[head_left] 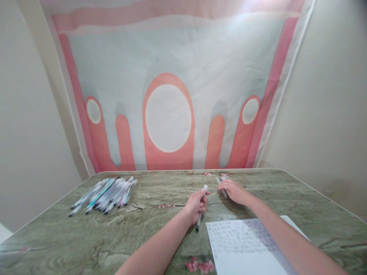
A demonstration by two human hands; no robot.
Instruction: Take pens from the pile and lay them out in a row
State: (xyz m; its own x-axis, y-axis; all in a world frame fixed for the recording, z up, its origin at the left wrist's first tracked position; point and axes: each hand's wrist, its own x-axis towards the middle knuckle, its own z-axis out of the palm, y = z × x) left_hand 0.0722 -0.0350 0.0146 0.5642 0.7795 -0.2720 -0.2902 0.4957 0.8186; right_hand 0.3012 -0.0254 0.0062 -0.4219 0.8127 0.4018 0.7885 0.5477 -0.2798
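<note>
Clearly, the left hand (197, 205) is curled closed around a pen (198, 222), its fingers wrapped over the middle of the barrel so that both ends stick out. This pen slants just left of the far left corner of the sheet (233, 246); whether its lower end touches the desk (129, 233) is hard to say. Beyond the sheet's far edge, the right hand (231, 190) is partly spread, fingertips down at a few loose pens (224, 194). Its own fingers hide the contact, so I cannot tell if it grips them or only rests there. Well left of the sheet and farther off lies the pile (114, 194), caps mostly toward the near side.

Each pen should be light and stiff, with a smooth, probably slippery barrel apt to roll; mid-barrel, between thumb and fingers, seems the surest hold.
</note>
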